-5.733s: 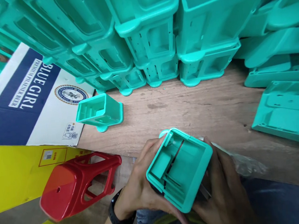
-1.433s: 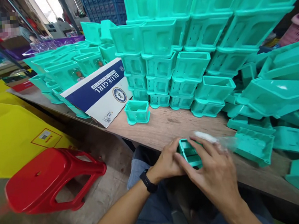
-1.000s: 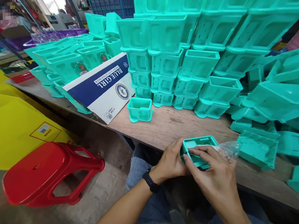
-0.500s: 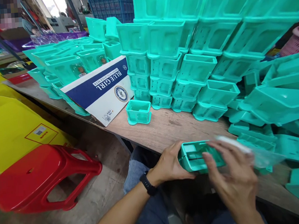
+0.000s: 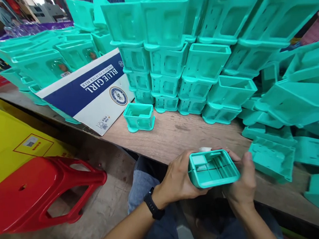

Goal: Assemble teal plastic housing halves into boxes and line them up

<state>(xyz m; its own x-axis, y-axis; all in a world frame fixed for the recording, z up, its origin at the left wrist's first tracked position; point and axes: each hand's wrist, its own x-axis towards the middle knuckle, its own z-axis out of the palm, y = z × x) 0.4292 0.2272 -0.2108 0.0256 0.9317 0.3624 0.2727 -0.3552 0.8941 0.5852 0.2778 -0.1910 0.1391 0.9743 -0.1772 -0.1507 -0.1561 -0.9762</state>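
A small teal plastic box [image 5: 214, 184] with an open top and slatted inside is held over the table's front edge. My left hand [image 5: 177, 178], with a black band on the wrist, is closed around its left end. My right hand [image 5: 243, 183] is at the box's right end, slightly blurred, thumb raised and fingers curling behind the far wall. A bit of something white [image 5: 205, 149] shows past the far rim; its kind is unclear, and what the right fingers grip is hidden. One similar teal box [image 5: 139, 117] stands alone on the table.
Stacked teal boxes [image 5: 168, 60] rise at the back of the wooden table [image 5: 177, 133]. Loose teal parts [image 5: 299, 105] are heaped at right. A white and blue carton panel [image 5: 91, 95] leans at left. A red stool [image 5: 38, 191] stands on the floor beside yellow sacks [image 5: 6, 135].
My right hand has moved from above the box to its right end, fingers now behind it. The white, partly clear thing at that hand has gone from the right side. The view has shifted slightly.
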